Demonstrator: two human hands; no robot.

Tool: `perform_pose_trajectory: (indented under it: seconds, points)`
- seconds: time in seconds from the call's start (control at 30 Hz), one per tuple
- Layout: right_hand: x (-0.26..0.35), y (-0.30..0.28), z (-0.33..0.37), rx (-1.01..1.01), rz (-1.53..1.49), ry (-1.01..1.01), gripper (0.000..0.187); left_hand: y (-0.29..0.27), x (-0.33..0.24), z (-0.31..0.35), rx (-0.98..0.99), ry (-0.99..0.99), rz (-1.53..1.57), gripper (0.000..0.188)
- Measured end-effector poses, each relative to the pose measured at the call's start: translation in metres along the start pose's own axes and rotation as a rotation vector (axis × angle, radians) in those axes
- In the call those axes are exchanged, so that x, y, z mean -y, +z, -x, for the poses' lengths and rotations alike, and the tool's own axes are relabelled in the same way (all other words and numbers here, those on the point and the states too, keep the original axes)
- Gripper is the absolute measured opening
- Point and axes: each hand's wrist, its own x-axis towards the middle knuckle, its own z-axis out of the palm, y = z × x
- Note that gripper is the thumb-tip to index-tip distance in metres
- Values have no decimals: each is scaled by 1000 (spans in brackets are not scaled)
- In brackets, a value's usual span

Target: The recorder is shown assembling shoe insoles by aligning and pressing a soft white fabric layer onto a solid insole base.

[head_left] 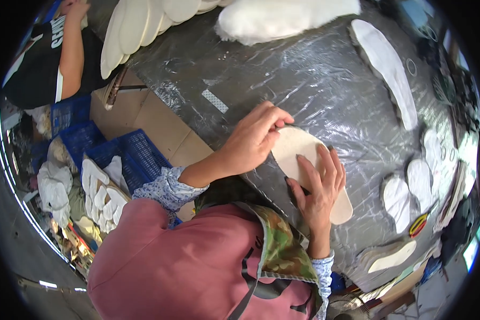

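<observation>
A cream-coloured insole (296, 146) lies slantwise on the dark, plastic-covered table in front of me. At its far, wide end, my left hand (256, 136) is closed in a pinch on the edge, with its fingertips curled together. A thin dark sliver shows beside those fingertips; I cannot make out what it is. Across the narrower middle of the insole, my right hand (321, 189) holds it, thumb by the left edge and fingers over the top. The near, rounded end of the insole shows below the right hand.
Cream insoles (136, 26) overlap at the far left, near white fluffy material (288, 18). A long white fleecy piece (386, 64), smaller white pieces (396, 202), yellow-and-red scissors (418, 225) and stacked insoles (392, 257) lie right. Blue crates (133, 157) and another person (48, 64) are left.
</observation>
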Motion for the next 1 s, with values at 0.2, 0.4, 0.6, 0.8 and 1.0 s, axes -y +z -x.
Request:
perform_pose_trajectory:
  seconds: [0.2, 0.4, 0.6, 0.8, 1.0]
  points:
    - [3, -26, 10, 23, 22, 48, 65, 0, -7, 0, -87, 160, -199, 43]
    - [-47, -51, 87, -369, 30, 276, 77, 32, -31, -2, 88, 502, -448, 42]
    - [-59, -47, 139, -329, -45, 309, 82, 85, -40, -1, 384, 659, -650, 51]
    - [-67, -37, 135, -328, -47, 207, 72, 116, -27, 3, 563, 785, -879, 72]
    - [-65, -38, 134, -404, -67, 176, 89, 118, -23, 2, 607, 823, -986, 76]
